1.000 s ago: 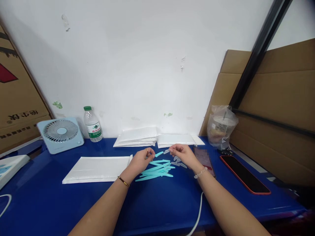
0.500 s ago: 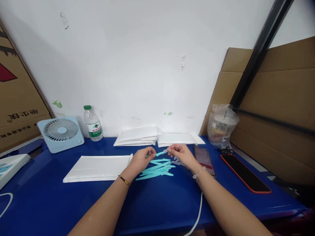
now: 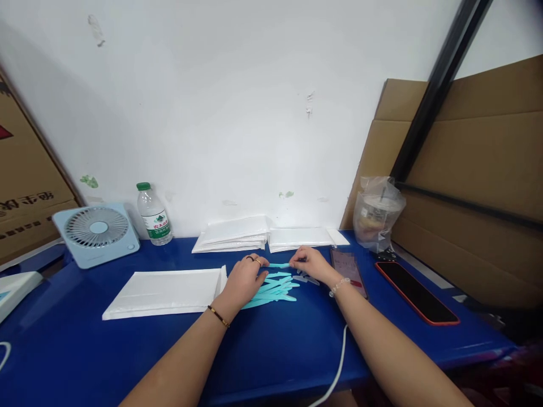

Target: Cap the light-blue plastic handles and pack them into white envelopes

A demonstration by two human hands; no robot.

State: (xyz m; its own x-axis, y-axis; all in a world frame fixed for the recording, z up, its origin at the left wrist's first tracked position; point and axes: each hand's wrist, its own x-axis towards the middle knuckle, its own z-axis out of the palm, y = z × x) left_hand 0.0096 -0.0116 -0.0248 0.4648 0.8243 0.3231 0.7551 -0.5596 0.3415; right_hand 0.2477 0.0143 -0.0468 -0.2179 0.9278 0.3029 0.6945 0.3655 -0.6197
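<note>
A slim turquoise eyebrow razor lies level between my two hands, beyond the loose pile. My left hand has its fingertips at the razor's left end, the thumb a little lower. At the other end, my right hand pinches the razor between thumb and forefinger. Just below my fingers, several more turquoise razors are heaped on the blue table, partly covered by my left hand. Small clear plastic caps lie under and beside my right hand.
White padded mailers lie to the left, with more mailer stacks against the wall. A fan and a water bottle stand back left. Rightward are a phone, a red-edged phone, a bagged drink and a white cable.
The razor has gone from tilted to nearly level, and the clear cap seen at its right end no longer shows plainly. My left thumb has dropped away from the forefinger. The view has shifted slightly.
</note>
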